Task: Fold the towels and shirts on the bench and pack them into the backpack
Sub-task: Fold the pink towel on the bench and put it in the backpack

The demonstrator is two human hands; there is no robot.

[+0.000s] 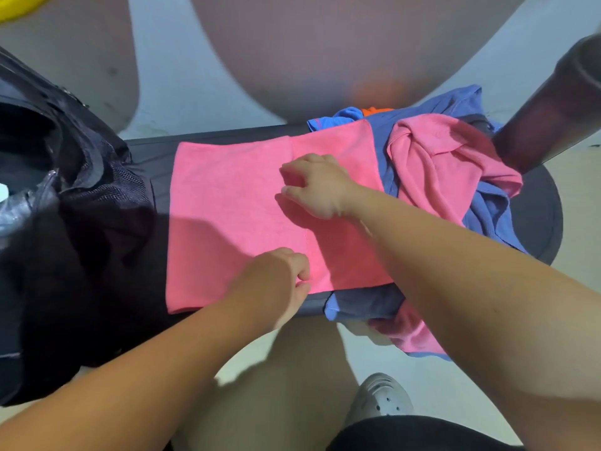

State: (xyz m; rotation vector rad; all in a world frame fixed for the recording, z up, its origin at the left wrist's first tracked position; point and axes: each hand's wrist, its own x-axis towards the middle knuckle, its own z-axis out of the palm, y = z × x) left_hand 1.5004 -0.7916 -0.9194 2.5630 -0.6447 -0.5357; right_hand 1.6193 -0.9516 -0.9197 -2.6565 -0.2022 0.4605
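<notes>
— Towel [234,203] step: where are we?

— Mid-fold. The pink towel lies flat across the bench [153,157]. An edge or crease runs across its middle, so it looks doubled over once. My read: first item, nothing packed that I can see.

— Hands?

— The left hand [286,281] is at the near end of that line, thumb and forefinger pinching the cloth. The right hand [313,187] is at the far end, fingers curled, tips down on the same line. Pinch or press, can't tell.

— Next move?

— Judgement only: lift that edge at both ends together, carry it over for another fold, corners matched, then smooth flat. Risk: the towel's right part lies on the pile, so it may drag the clothes under it.

— Backpack?

— The black backpack [65,177] sits at the left end of the bench, just beside the towel, mouth open upward. The inside is too dark to read.

— Rest of the load?

— The pile is at the right end: a blue shirt [487,216], a crumpled pink cloth [439,164] on top of it, and a bit of orange cloth [377,110] behind. All unfolded, and some of it hangs off the near edge. Most of the task is left.

— Surface, room?

— The bench is dark and narrow, and the towel spans nearly its whole depth. The floor [182,76] is pale. A dark post [553,102] rises at the right. A grey shoe [380,395] is on the floor below the bench. The top of the view is blurred.
</notes>
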